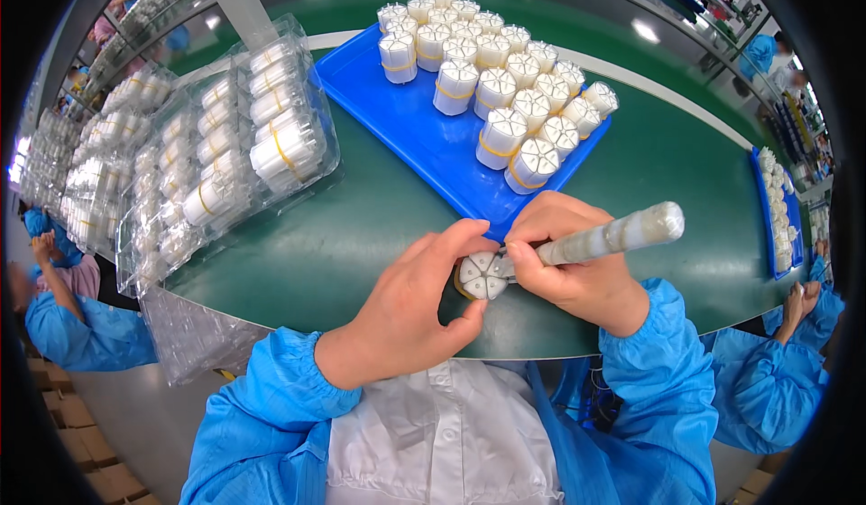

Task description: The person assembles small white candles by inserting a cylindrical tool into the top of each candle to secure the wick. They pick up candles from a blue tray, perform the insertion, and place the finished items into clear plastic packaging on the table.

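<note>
- Lower centre of the frame: left hand (410,311) curled around a small white bundle (483,275) of cylinders, thumb below and fingers over the top — only the bundle's segmented end face shows, the rest is hidden in the palm.
- Right hand (573,266) just right of it, pinched shut on a long pale pen-like tool (613,237); the tool tip meets the bundle's end face, the exact contact point is covered by the fingertips. Tool's far end points to the right and is blurred.
- Both hands hover over or rest on the green work surface (343,243) — cannot tell which.
- Upper centre: blue tray (410,130) with many upright white bundles (505,76), each with a yellow band. The tray's near corner sits just behind the hands.
- Upper left: clear plastic blister packs (225,157) holding more banded bundles lying on their sides; glare makes the count hard to read. Further stacks at far left are smeared by the fisheye rim.
- Right edge: second blue tray (778,225) with white parts, partly cut off by the dark rim.
- Bottom: blue sleeves (271,388) and white front of the wearer's garment.
- Other people in blue coats at lower left (77,324) and lower right (780,374) — only partly in view.
</note>
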The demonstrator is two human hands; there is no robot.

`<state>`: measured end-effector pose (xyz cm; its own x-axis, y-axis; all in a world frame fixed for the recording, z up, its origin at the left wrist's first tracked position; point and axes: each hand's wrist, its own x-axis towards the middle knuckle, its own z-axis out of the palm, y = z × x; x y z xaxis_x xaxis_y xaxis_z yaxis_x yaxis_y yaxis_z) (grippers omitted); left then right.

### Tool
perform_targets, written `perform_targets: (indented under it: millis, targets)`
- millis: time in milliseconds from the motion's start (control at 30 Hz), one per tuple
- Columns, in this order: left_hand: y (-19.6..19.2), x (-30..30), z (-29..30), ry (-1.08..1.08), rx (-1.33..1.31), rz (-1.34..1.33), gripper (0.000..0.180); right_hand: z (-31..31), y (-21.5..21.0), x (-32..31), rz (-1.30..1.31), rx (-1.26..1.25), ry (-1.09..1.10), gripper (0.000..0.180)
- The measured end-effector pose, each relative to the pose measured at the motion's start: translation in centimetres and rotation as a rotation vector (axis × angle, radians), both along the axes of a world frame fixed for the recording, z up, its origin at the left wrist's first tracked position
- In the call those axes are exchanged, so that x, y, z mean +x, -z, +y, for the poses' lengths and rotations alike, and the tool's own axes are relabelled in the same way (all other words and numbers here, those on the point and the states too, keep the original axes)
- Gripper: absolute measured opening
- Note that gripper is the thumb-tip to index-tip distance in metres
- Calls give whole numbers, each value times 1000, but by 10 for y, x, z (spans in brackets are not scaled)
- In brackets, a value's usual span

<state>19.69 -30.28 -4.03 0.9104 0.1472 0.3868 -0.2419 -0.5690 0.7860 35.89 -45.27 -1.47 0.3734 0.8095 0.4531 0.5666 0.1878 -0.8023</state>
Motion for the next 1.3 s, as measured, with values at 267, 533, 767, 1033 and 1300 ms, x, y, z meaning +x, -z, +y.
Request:
perform_targets:
  millis: [267,533,767,1033,1300]
  targets:
    - [-4,-1,2,-26,70,53,64,0,4,1,-86,69,85,6]
    - [-2,-21,34,62,-1101,173,58,-1,4,-14,-258,-5,-52,13]
    - [-17,-35,59,153,-1197,123,66,3,18,-22,-454,-67,-151,21]
    - [-15,-42,63,303,-1185,82,67,4,16,-22,-473,-98,-161,22]
    - [-58,-87,92,-82,-475,-113,61,2,15,-24,-481,-118,-165,17]
